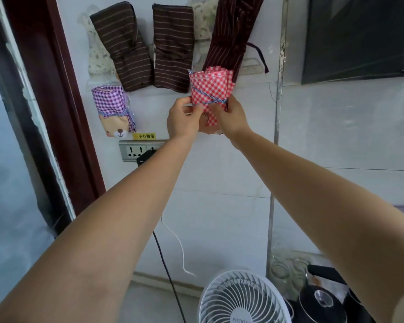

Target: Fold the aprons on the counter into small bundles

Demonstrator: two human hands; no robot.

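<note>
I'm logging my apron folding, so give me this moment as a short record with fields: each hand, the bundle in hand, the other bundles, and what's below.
left hand: pinches the red checked bundle at its left edge
right hand: grips the same bundle from the right
bundle state: wrapped with a blue striped tie, held up at the wall
other bundles: purple checked bundle, two brown striped bundles, on the wall
below: white fan, black kettle

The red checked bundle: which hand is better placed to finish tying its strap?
Probably the left hand: it pinches at the striped strap on the red checked bundle, while the right hand grips the bundle's side to steady it.
</note>
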